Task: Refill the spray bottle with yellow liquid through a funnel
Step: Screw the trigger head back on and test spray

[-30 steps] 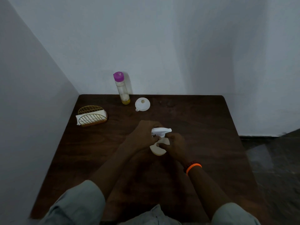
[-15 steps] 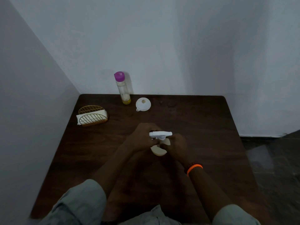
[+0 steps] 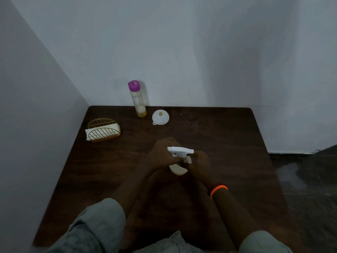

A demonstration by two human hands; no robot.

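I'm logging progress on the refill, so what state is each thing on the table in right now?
spray bottle: upright on the table, white trigger head still on top.
left hand: grips the trigger head.
right hand: holds the bottle body.
purple-capped bottle: upright, capped, a little yellow liquid at the bottom.
funnel: unused, resting on the table mouth up.
napkin holder: upright, holding white napkins.

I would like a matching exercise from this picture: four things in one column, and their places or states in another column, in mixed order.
1. funnel
2. purple-capped bottle
3. spray bottle
4. napkin holder

a. held in both hands
b. far edge, by the wall, upright
c. left side of the table
d. lying just right of the capped bottle

Pairs: 1-d, 2-b, 3-a, 4-c
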